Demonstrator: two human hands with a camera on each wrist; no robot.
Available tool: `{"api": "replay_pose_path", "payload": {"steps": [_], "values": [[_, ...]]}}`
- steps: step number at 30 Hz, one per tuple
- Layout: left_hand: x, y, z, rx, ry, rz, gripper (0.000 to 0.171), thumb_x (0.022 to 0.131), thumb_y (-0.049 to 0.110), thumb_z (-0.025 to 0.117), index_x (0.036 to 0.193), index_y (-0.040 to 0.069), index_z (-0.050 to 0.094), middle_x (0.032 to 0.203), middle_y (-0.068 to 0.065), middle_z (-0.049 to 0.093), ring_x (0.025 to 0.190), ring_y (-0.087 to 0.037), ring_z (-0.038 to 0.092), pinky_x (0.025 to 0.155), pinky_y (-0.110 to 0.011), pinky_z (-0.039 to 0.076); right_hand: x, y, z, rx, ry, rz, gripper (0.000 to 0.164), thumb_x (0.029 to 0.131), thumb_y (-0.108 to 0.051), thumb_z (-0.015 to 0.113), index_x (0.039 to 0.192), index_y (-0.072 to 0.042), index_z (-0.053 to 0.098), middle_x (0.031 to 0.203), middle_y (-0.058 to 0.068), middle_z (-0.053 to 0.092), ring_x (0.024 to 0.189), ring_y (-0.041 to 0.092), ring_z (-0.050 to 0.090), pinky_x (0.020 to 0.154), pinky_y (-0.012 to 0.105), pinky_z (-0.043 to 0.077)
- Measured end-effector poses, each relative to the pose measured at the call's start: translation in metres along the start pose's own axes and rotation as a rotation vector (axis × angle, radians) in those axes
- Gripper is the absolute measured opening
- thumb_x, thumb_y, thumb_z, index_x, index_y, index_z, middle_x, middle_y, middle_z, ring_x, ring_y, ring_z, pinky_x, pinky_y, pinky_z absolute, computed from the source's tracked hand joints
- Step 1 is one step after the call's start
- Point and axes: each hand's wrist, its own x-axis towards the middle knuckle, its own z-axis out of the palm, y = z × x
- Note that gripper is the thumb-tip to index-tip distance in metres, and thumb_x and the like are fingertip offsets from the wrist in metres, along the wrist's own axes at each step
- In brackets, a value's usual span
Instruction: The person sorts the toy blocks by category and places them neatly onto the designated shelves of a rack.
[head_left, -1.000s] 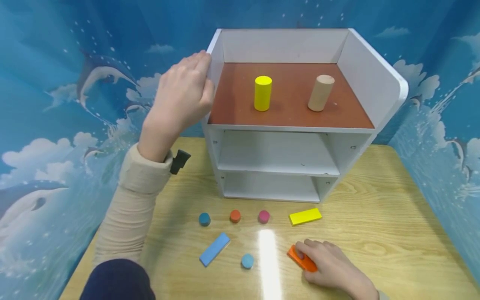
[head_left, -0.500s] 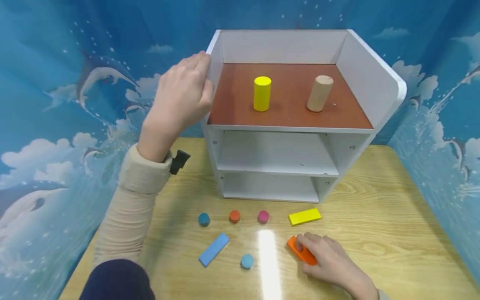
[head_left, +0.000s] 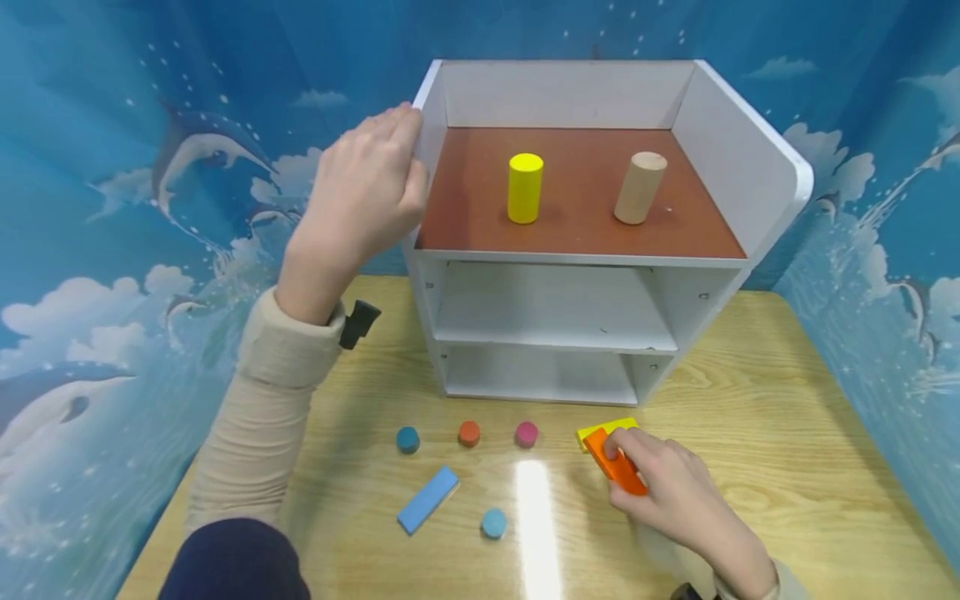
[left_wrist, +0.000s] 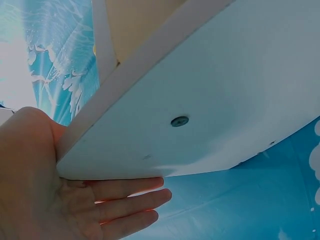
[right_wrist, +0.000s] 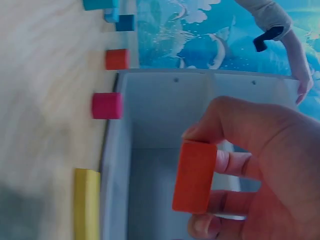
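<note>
In the head view a white shelf unit [head_left: 555, 325] stands on the wooden table. My left hand [head_left: 360, 183] grips the front edge of its left side panel; in the left wrist view, several fingers [left_wrist: 130, 205] lie along the panel's outer face, while the thumb passes behind the edge. My right hand [head_left: 678, 492] pinches an orange block [head_left: 617, 463] between thumb and fingers, raised off the table. Beneath and behind it, a yellow flat block [head_left: 626, 424] lies partly covered. The right wrist view shows the orange block [right_wrist: 195, 177] held in front of the shelf openings.
On the brown top stand a yellow cylinder [head_left: 524, 190] and a plain wooden cylinder [head_left: 640, 188]. Dark blue [head_left: 407, 440], red-orange [head_left: 469, 433], magenta [head_left: 527, 434] and light blue [head_left: 494, 523] discs and a blue flat block [head_left: 428, 499] lie on the table.
My right hand has lifted the orange block off the table and moved it forward, towards the yellow block and the shelf unit. My left hand stays put on the panel.
</note>
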Motion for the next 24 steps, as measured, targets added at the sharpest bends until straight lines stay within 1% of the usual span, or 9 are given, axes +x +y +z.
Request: {"api": "replay_pose_path", "payload": {"steps": [3, 5, 9, 12, 18, 21, 24], "values": [[0.0, 0.0, 0.0, 0.0, -0.007, -0.004, 0.052, 0.101, 0.017, 0.033, 0.148, -0.002, 0.042, 0.153, -0.018, 0.04, 0.141, -0.034, 0.038, 0.115, -0.047, 0.031, 0.008, -0.001, -0.009, -0.001, 0.043, -0.004, 0.036, 0.062, -0.015, 0.076, 0.091, -0.023, 0.056, 0.076, -0.018, 0.052, 0.057, -0.002, 0.04, 0.046, 0.017, 0.033], [0.0, 0.0, 0.0, -0.001, -0.009, -0.006, 0.051, 0.101, 0.017, 0.033, 0.148, -0.002, 0.042, 0.154, -0.018, 0.039, 0.141, -0.034, 0.038, 0.115, -0.047, 0.031, 0.015, -0.002, -0.016, -0.007, 0.07, -0.001, 0.035, 0.063, -0.015, 0.076, 0.091, -0.021, 0.056, 0.076, -0.015, 0.053, 0.056, -0.001, 0.041, 0.044, 0.017, 0.033], [0.001, 0.0, 0.0, 0.0, -0.009, -0.007, 0.051, 0.101, 0.017, 0.034, 0.148, -0.002, 0.042, 0.153, -0.018, 0.04, 0.141, -0.034, 0.038, 0.115, -0.047, 0.032, 0.029, -0.004, -0.03, -0.021, 0.124, 0.019, 0.031, 0.066, -0.014, 0.073, 0.091, -0.018, 0.056, 0.074, -0.01, 0.053, 0.05, 0.0, 0.037, 0.038, 0.017, 0.029], [0.001, 0.0, 0.0, 0.003, -0.008, -0.008, 0.051, 0.101, 0.017, 0.034, 0.148, -0.002, 0.042, 0.153, -0.018, 0.04, 0.141, -0.034, 0.038, 0.115, -0.047, 0.032, 0.04, -0.005, -0.039, -0.025, 0.162, 0.028, 0.03, 0.068, -0.014, 0.072, 0.093, -0.016, 0.056, 0.074, -0.008, 0.052, 0.05, 0.002, 0.036, 0.037, 0.018, 0.028], [0.001, 0.001, 0.0, 0.003, -0.002, -0.002, 0.051, 0.1, 0.016, 0.034, 0.147, -0.002, 0.043, 0.153, -0.018, 0.04, 0.14, -0.034, 0.04, 0.114, -0.047, 0.033, 0.061, -0.004, -0.051, -0.021, 0.246, 0.044, 0.03, 0.071, -0.013, 0.073, 0.096, -0.012, 0.056, 0.075, -0.005, 0.049, 0.055, 0.008, 0.036, 0.042, 0.022, 0.03], [0.001, 0.0, 0.0, 0.003, 0.0, 0.0, 0.051, 0.1, 0.016, 0.034, 0.147, -0.002, 0.043, 0.153, -0.018, 0.04, 0.14, -0.034, 0.04, 0.114, -0.048, 0.033, 0.073, -0.004, -0.056, -0.023, 0.278, 0.072, 0.03, 0.073, -0.014, 0.074, 0.097, -0.011, 0.056, 0.074, -0.003, 0.049, 0.056, 0.009, 0.037, 0.043, 0.024, 0.03], [0.0, 0.0, 0.0, 0.002, 0.0, -0.001, 0.051, 0.1, 0.016, 0.034, 0.147, -0.003, 0.043, 0.153, -0.018, 0.041, 0.14, -0.034, 0.04, 0.114, -0.048, 0.033, 0.085, -0.005, -0.06, -0.02, 0.29, 0.108, 0.029, 0.075, -0.015, 0.074, 0.098, -0.011, 0.057, 0.075, -0.001, 0.049, 0.058, 0.012, 0.04, 0.045, 0.025, 0.032]]}}
